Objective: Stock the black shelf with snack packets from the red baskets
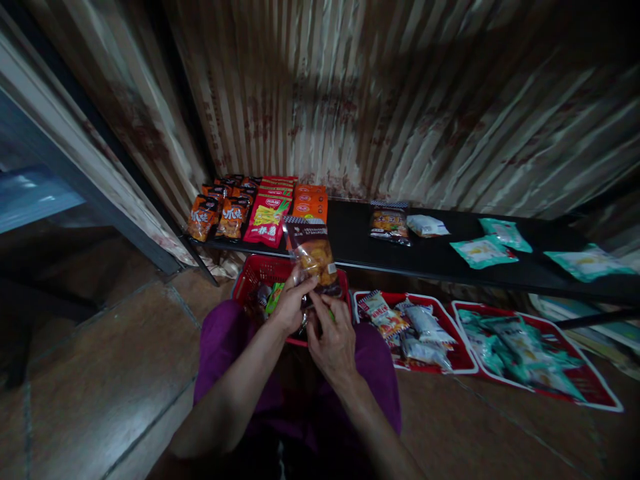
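A brown snack bag (pixel 316 257) with a clear window and a checkered top edge is held up in front of me, over a red basket (pixel 250 273). My left hand (pixel 291 303) grips the bag at its lower left, thumb across the front. Curled fingers of my right hand (pixel 334 337) are at the bag's bottom edge, partly overlapping it. Below the hands, the red basket holds several packets, among them a green one (pixel 274 298); much of its inside is hidden by my hands. Behind the bag are red snack packs (pixel 270 213) and orange packs (pixel 311 200).
A low black shelf (pixel 350 233) carries orange-and-black snack bags (pixel 233 217), another brown bag (pixel 390 223), a white packet (pixel 427 225) and several teal packets (pixel 483 251). Two more red baskets, one with mixed packets (pixel 425 323), one with teal packets (pixel 520 347), stand right. A striped curtain (pixel 325 100) hangs behind.
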Demonstrator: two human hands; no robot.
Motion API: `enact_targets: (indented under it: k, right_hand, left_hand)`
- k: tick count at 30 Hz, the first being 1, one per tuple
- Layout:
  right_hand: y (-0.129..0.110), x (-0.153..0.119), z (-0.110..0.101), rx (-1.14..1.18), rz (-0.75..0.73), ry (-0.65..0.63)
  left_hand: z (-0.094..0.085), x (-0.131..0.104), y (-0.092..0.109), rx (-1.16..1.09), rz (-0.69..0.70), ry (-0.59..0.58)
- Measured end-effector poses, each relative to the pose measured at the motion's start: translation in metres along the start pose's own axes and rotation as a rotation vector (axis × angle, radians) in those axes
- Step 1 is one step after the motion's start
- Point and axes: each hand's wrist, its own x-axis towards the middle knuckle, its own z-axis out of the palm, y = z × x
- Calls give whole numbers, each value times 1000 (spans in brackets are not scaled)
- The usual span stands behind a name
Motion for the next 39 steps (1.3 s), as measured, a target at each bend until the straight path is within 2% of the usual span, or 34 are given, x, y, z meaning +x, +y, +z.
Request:
enact_targets:
  k: [2,4,7,10,13,17,24,27,30,33,39]
  right_hand:
    - [7,0,-5,98,18,-2]
    - [19,3,-11,161,111,84]
    - [41,14,-16,285,451,228]
    - [56,30,-15,604,818,190]
    - [59,45,-12,972,1012,107]
    - [56,60,-12,1200,1060,97]
    - [64,63,-10,1240,1137,269]
    - [67,61,-9,1275,1144,287]
    - [68,59,-7,1265,1122,285]
    - [66,59,-5,1240,1114,284]
    - [63,60,-8,1253,1104,282]
  left_hand:
    - [-8,-1,3,-31,-81,-7]
    - [-15,-2,5,-37,-127,-24]
    - [-22,-4,8,-27,-146,-67]
    - [-28,-8,8,-22,-185,-102]
    - [-33,-11,8,-18,-237,-169]
    - [-41,-14,9,11,-283,-249]
    - [-44,-16,11,124,-323,-293]
    - [-40,-11,16,217,-249,-200]
    - [-34,-1,21,245,-87,-70]
    - [-26,7,24,259,26,0]
    - [-13,8,28,223,65,116]
